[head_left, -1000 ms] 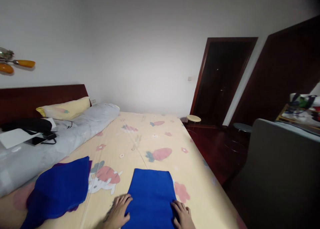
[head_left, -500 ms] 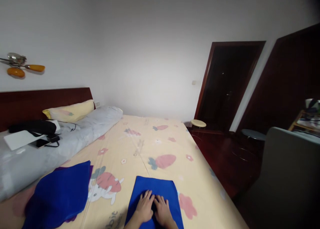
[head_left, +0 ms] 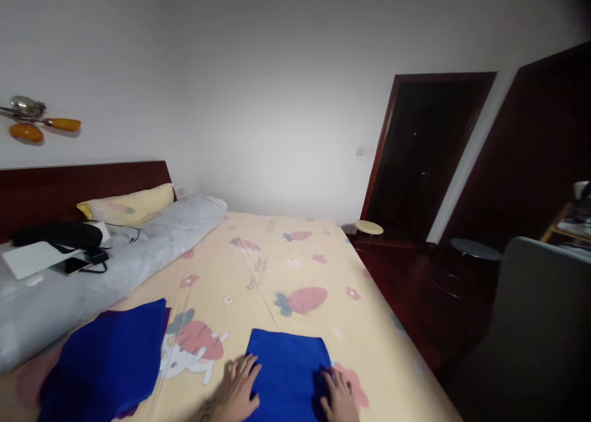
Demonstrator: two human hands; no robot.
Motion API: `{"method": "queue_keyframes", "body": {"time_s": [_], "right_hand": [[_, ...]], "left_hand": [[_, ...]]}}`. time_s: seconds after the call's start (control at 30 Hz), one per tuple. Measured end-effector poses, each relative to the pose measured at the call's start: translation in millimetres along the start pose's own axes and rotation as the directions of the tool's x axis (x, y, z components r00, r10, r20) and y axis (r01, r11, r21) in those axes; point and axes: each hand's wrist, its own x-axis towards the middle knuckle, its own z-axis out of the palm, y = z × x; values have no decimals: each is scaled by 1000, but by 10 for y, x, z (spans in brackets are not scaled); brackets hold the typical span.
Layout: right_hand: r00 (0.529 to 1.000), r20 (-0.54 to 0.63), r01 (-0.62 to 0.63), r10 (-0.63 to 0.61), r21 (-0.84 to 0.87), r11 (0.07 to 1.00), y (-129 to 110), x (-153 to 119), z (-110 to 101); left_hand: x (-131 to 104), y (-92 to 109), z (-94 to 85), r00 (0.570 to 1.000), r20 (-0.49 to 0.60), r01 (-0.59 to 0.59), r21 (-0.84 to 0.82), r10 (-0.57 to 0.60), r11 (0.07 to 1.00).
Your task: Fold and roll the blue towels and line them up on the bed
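A blue cloth point(head_left: 289, 373) lies flat on the bed in front of me, its lower part cut off by the frame's bottom edge. My left hand point(head_left: 239, 388) rests at the cloth's left edge, fingers spread and pointing away from me. At the right edge is my right hand point(head_left: 339, 392), its fingers apart and slightly bent over the border. Neither hand grips anything that I can see. To the left lies a pile of blue cloths point(head_left: 108, 360), with purple fabric showing beneath.
The bed has a cream sheet point(head_left: 258, 268) with carrot and rabbit prints. On a grey quilt point(head_left: 138, 268) sit a white laptop-like slab point(head_left: 32, 259), a phone point(head_left: 74, 265) and a black bag point(head_left: 55, 234). Stools point(head_left: 368, 227) and a dark chair back point(head_left: 530, 323) stand right.
My hands have moved apart from the middle of the blue cloth, the left one to its left edge and the right one to its right edge. The view has shifted slightly.
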Motion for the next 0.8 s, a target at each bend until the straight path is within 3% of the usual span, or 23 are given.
{"method": "queue_keyframes", "body": {"time_s": [0.17, 0.27, 0.37, 0.47, 0.57, 0.67, 0.8], "right_hand": [[979, 135, 148, -153, 49, 988, -794, 358, -23], [964, 226, 129, -137, 51, 990, -989, 589, 8], [948, 297, 107, -115, 42, 993, -828, 738, -8], [947, 319, 35, -39, 20, 999, -418, 766, -87], [962, 271, -28, 21, 22, 999, 24, 718, -173], [980, 197, -48, 41, 31, 998, 304, 667, -225], [987, 128, -94, 94, -4, 996, 362, 603, -185]], "left_hand": [[546, 450, 225, 991, 107, -65, -104, 76, 992], [842, 442, 249, 980, 186, -60, -66, 72, 996], [979, 197, 108, 952, 300, -46, -32, 54, 998], [955, -112, -102, 935, 354, 9, 45, -24, 999], [857, -302, -253, 936, 334, 80, 111, -113, 991], [785, -313, -338, 942, 310, 97, 112, -128, 989], [714, -98, -424, 934, 278, 189, 142, -223, 972]]}}
